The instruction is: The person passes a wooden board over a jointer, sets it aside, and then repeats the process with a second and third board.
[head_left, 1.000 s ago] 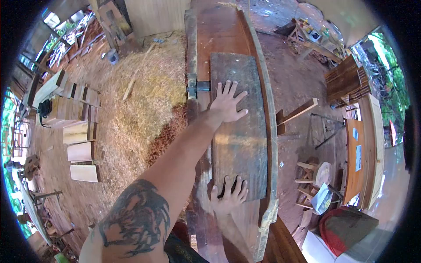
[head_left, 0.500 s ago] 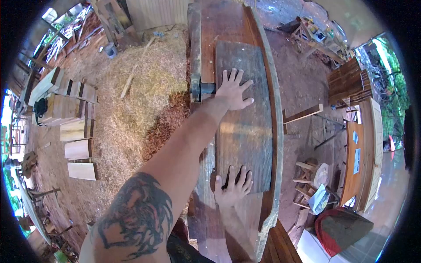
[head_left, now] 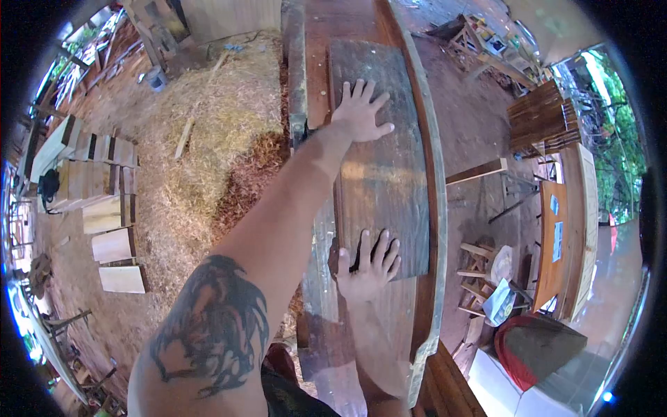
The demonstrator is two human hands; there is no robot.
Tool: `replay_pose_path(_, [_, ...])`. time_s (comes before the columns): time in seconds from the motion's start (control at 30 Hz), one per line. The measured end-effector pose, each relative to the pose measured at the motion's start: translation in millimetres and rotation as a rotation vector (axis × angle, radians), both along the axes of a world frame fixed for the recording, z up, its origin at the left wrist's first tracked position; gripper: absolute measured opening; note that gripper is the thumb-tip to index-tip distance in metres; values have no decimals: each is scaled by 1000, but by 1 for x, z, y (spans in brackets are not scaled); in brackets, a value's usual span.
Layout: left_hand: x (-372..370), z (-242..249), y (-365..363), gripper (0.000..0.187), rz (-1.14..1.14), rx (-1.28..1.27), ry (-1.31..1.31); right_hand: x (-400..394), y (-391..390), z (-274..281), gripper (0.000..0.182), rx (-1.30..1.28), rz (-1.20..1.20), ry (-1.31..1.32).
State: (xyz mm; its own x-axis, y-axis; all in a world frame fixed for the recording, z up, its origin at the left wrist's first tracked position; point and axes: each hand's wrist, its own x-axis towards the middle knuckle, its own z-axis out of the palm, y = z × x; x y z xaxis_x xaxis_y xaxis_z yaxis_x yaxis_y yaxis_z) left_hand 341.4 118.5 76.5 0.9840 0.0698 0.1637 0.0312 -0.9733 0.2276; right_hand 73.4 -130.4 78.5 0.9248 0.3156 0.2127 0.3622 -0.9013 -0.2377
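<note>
A dark, weathered wooden board (head_left: pixel 382 208) lies flat and lengthwise on a long bench-like wooden machine bed (head_left: pixel 340 21). Toward its far end, my left hand (head_left: pixel 360 115) rests palm down with fingers spread and thumb to the right. My right hand (head_left: pixel 368 267) is flat on the near end, its fingers apart and its palm at the board's edge. Neither hand wraps around anything. A raised wooden rail (head_left: pixel 432 174) runs along the right of the board. Beside my left wrist, a dark metal fitting (head_left: pixel 297 128) shows at the bed's left edge, partly hidden by my forearm.
Wood shavings (head_left: pixel 236 111) cover the ground to the left, with stacked planks (head_left: pixel 90 174) beyond. A timber piece (head_left: pixel 479 172) juts out right of the bed. Farther right stand a small wooden stool (head_left: pixel 499 264) and an orange-brown panel (head_left: pixel 551 243). A bucket (head_left: pixel 155 78) sits at the far left.
The board has slid forward along the bed, away from me, with both hands flat on it. My left forearm now covers most of the dark metal fitting. The view has shifted slightly.
</note>
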Motion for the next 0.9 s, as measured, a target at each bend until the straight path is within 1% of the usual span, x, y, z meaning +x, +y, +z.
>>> replay_pose_path(0.1, [9, -11, 18, 65, 76, -148, -422, 12, 10, -1, 63, 5, 2, -26])
replay_pose_path(0.13, [1, -9, 17, 57, 189, -244, -522, 16, 12, -3, 63, 9, 1, -34])
replay_pose_path(0.17, [-17, -6, 22, 58, 191, -288, -579, 19, 15, -5, 62, 8, 2, -39])
replay_pose_path(0.23, [-78, -3, 37, 60, 207, -376, -696, 27, 18, -5, 61, 11, 9, -50])
replay_pose_path(0.3, [-160, -20, 32, 61, 398, -517, -522, 35, 27, -7, 61, 25, 10, -71])
replay_pose_path(0.33, [-203, -37, 24, 62, 552, -555, -333, 39, 30, -10, 60, 33, 8, -85])
replay_pose_path(0.37, [-246, -63, 16, 66, 571, -673, -215, 42, 33, -12, 60, 41, 7, -98])
replay_pose_path(0.4, [-283, -70, -3, 71, 633, -741, -90, 46, 37, -11, 60, 49, 8, -98])
replay_pose_path(0.47, [-333, -72, -43, 75, 668, -1035, 130, 56, 43, -19, 61, 46, 7, -133])
replay_pose_path(0.53, [-351, -73, -82, 77, 766, -1211, 297, 66, 51, -23, 61, 23, 5, -153])
replay_pose_path(0.63, [-351, -80, -119, 76, 914, -1147, 181, 79, 62, -24, 61, 3, -6, -148])
replay_pose_path(0.7, [-355, -87, -120, 73, 912, -1108, 144, 87, 70, -26, 61, -9, -6, -162])
replay_pose_path(0.77, [-354, -80, -118, 72, 901, -1104, 99, 98, 78, -27, 60, -9, -3, -173])
replay_pose_path(0.9, [-355, -72, -118, 69, 930, -1107, 146, 117, 93, -29, 61, -17, 5, -196])
